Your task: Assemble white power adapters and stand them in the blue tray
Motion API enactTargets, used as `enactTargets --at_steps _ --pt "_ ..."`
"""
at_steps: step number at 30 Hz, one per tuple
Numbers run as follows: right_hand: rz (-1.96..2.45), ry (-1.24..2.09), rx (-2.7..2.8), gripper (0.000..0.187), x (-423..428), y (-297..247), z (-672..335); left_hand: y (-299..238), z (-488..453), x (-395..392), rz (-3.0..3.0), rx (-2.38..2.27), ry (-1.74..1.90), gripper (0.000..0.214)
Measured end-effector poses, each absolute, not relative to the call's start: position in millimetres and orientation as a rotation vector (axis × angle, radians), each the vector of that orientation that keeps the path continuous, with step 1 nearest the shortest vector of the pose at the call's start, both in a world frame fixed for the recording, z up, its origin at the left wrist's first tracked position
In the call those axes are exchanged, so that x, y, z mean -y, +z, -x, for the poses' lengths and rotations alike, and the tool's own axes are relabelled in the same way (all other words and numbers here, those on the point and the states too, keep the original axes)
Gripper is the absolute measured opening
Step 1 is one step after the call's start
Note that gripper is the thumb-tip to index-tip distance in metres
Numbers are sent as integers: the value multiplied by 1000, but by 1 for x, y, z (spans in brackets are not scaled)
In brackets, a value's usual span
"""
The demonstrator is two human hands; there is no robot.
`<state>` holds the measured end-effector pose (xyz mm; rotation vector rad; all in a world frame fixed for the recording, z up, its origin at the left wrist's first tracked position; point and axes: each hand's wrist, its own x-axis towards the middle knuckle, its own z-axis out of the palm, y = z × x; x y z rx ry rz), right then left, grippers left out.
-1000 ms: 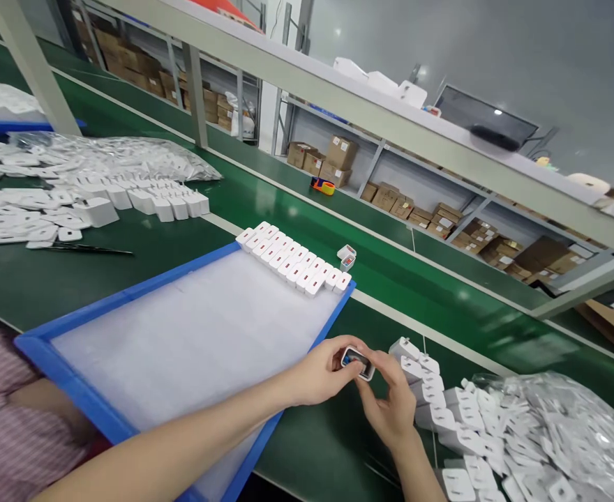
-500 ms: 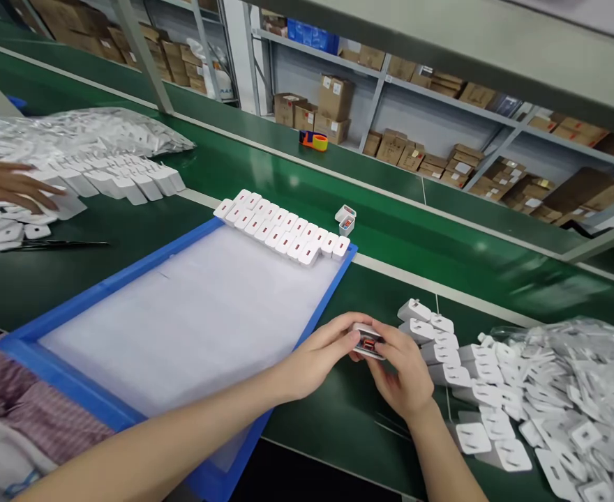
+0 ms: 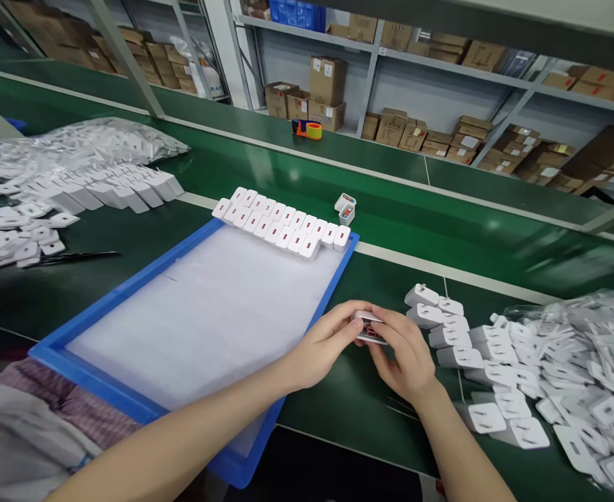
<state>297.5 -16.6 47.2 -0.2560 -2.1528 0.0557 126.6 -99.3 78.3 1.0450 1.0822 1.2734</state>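
Between my two hands is a white charger housing (image 3: 370, 337), its open end facing me with a red-orange part showing inside. My left hand (image 3: 333, 335) grips it from the left, thumb along the edge. From the right, my right hand (image 3: 404, 352) closes its fingers on the same housing. Just left of my hands lies a blue-rimmed tray (image 3: 315, 317) with a white lining. Rows of finished-looking white chargers (image 3: 286, 226) with red ports stand along its far end. To the right, white charger housings with pins (image 3: 453, 338) stand in rows.
A plastic bag of white caps (image 3: 600, 362) spills out at the right. An opened charger (image 3: 346, 209) stands on the green ledge behind the tray. A tape dispenser (image 3: 307, 130) sits farther back. At left are another bag (image 3: 118, 139), loose caps (image 3: 19, 233) and dark tweezers (image 3: 77, 257).
The camera view has shifted slightly. My hands still hold the charger housing, now turned a little so less of its inside shows. A co-worker's hand at the far left has withdrawn from the parts.
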Motion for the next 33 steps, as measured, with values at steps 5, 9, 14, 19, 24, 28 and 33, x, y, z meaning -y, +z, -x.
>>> enactTargets --at_steps 5,9,14,19,24,28,33 --pt "230 95 2153 44 18 46 -297 78 -126 99 -1053 -1086 1272 45" --pt "284 172 2145 36 21 45 -295 78 -126 99 -1041 -1078 1285 44" --pt "311 236 2126 32 26 47 -293 77 -127 99 -1049 -1095 1280 49" --pt "301 239 2123 30 23 43 -292 74 -128 97 -1030 -1103 1309 46" --pt "389 230 2186 35 28 55 -287 73 -131 96 -846 -1026 1364 42" --pt "470 22 2350 52 54 94 -316 77 -131 99 -660 -1024 1323 46" --pt "1104 -307 1765 29 52 103 -436 82 -128 99 -618 -1083 1246 50"
